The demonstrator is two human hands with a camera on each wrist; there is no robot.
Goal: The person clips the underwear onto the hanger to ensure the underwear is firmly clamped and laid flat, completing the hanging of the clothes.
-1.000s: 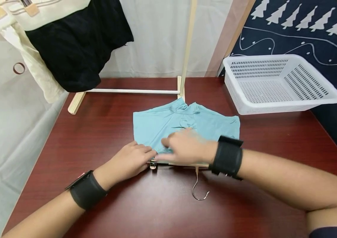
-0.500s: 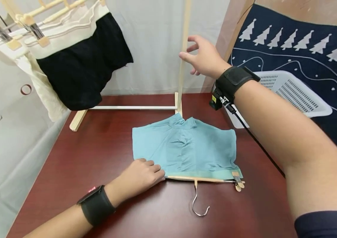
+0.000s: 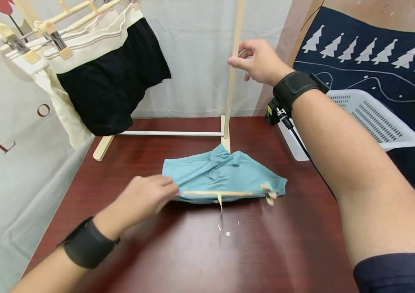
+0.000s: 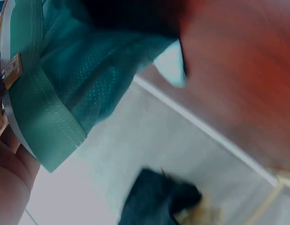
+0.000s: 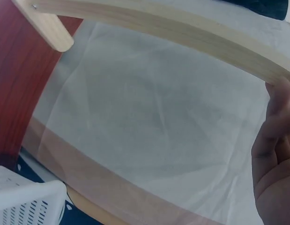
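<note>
One pair of blue shorts (image 3: pixel 225 175) on one clip hanger (image 3: pixel 225 193), one white basket (image 3: pixel 375 122), one wooden rack (image 3: pixel 233 73), two hung garments (image 3: pixel 112 81).

Home laundry corner, wooden drying rack (image 3: pixel 233 77), hung clothes (image 3: pixel 108 77), white basket (image 3: pixel 375 118)

Light teal shorts (image 3: pixel 225 175) clipped to a pale wooden hanger (image 3: pixel 222 193) lie on a dark red wood-grain table (image 3: pixel 192 252). Behind the shorts stands a pale wooden rack (image 3: pixel 232 77) with a black-and-cream garment (image 3: pixel 112 77). Right of the rack sit a white perforated basket (image 3: pixel 372 118) and navy cloth (image 3: pixel 386 61) patterned with what look like white trees.
</note>
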